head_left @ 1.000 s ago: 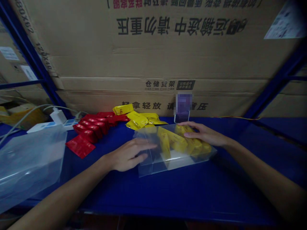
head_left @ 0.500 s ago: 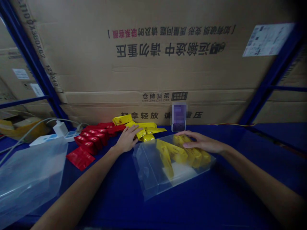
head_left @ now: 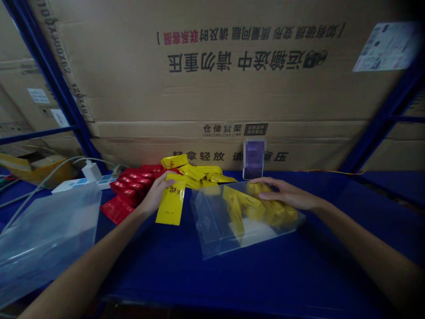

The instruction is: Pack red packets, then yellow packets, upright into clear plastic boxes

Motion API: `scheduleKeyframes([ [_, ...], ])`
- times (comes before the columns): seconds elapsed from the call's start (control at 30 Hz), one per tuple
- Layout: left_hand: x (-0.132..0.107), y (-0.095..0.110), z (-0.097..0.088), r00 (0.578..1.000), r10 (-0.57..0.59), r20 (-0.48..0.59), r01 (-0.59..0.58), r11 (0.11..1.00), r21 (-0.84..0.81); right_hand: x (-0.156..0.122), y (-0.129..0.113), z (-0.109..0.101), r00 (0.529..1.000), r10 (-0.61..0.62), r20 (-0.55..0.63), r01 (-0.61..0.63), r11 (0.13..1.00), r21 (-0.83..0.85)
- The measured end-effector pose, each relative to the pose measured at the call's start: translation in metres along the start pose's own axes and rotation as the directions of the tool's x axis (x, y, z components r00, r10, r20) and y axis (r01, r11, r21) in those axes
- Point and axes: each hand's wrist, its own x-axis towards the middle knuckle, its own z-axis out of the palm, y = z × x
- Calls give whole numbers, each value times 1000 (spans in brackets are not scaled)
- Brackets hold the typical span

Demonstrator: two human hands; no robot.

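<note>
A clear plastic box (head_left: pixel 212 230) lies on the blue shelf (head_left: pixel 252 274), with several yellow packets (head_left: pixel 262 206) inside it. My right hand (head_left: pixel 285 193) rests flat on top of the box, fingers stretched out. My left hand (head_left: pixel 156 195) pinches one yellow packet (head_left: pixel 171 203), held just left of the box's open end. Behind it lies a loose pile of yellow packets (head_left: pixel 195 170), and left of that a row of red packets (head_left: pixel 133 184).
A clear plastic bag (head_left: pixel 43 239) sits at the left front. A white power strip (head_left: pixel 83 181) with a charger and cables lies behind it. A phone (head_left: pixel 254 159) leans against the big cardboard boxes (head_left: pixel 232 88) at the back. Blue rack posts stand on both sides.
My left hand left the box, reached to the yellow pile, and now holds one yellow packet lifted toward the box. My right hand has stayed on the box.
</note>
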Motion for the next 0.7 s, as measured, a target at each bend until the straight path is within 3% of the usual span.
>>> scheduleKeyframes([
  [0.03,-4,2,-1,988,-100,116,98,995,22,0,1,0,1000,8,-9,-8,1000,0],
  [0.1,-12,7,-2,909,-262,325,224,963,150,1,2,0,1000,20,-17,-20,1000,-2],
  [0.2,-19,16,2,765,-373,525,213,916,339,0,3,-1,1000,19,-19,-20,1000,-19],
  [0.27,-21,21,6,723,-362,589,162,917,365,0,3,-1,1000,23,-10,-23,999,-31],
  [0.33,-22,23,10,724,-324,609,125,930,346,0,3,-1,999,34,-6,-35,999,-34],
  [0.57,-21,12,14,829,-262,494,129,949,286,-2,-2,1,998,57,-21,-57,997,-43],
  [0.7,-17,1,14,833,-302,464,172,938,302,-2,-3,1,998,64,-26,-65,997,-40],
])
